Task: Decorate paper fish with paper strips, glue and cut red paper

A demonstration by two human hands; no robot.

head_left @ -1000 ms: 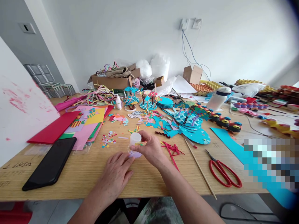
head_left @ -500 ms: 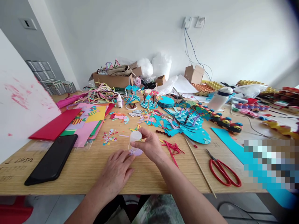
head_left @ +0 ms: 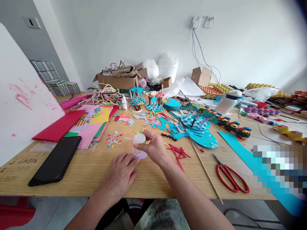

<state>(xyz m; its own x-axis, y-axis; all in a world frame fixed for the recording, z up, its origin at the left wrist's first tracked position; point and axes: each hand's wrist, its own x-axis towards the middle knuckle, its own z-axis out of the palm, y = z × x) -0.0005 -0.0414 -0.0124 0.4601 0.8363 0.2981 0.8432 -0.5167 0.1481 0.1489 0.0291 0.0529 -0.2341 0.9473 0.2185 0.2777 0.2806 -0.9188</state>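
My right hand point(head_left: 154, 147) is closed on a small white round container point(head_left: 139, 138), which it holds just above the table. Under the container lies a purple paper piece point(head_left: 142, 155). My left hand point(head_left: 122, 167) rests flat on the table, its fingers stretched out and its fingertips on the purple paper's left edge. A thin white loop hangs between the container and the fingertips. Small colored paper scraps point(head_left: 112, 139) lie to the left, and red strips point(head_left: 178, 152) to the right of my right hand.
A black phone point(head_left: 56, 159) and colored paper sheets point(head_left: 83, 140) lie left. Red-handled scissors point(head_left: 231, 175), a wooden stick point(head_left: 207, 172) and a blue strip point(head_left: 240, 151) lie right. Behind are a glue bottle point(head_left: 124, 103), blue paper crafts point(head_left: 193, 123) and a cardboard box point(head_left: 117, 82).
The view has shifted slightly. The container is raised a little from the purple paper, more of which now shows. My left hand keeps its place.
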